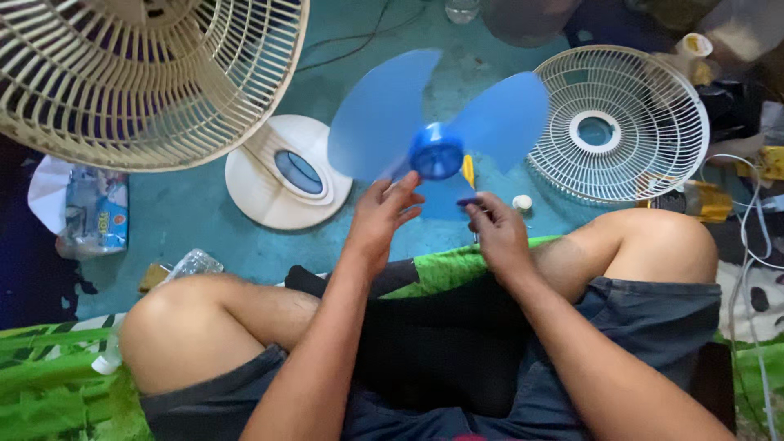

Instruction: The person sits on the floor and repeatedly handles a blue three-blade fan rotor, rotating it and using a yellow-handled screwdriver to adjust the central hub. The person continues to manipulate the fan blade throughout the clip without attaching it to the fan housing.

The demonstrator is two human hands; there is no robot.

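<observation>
A home floor used as repair corner: beyond the fingers lie fan grille and fan base (teal floor).

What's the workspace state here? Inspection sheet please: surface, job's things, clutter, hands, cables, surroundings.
Surface: teal floor, partly covered by a green mat.
Job's things: blue fan blade, held up over the lap.
Clutter: detached white grille; cream fan base; cream fan cage; plastic packet.
Hands: left hand at the blade's hub; right hand pinches the lower blade.
Cables: dark cable on floor; white cables at right.
Surroundings: person sits cross-legged.
</observation>
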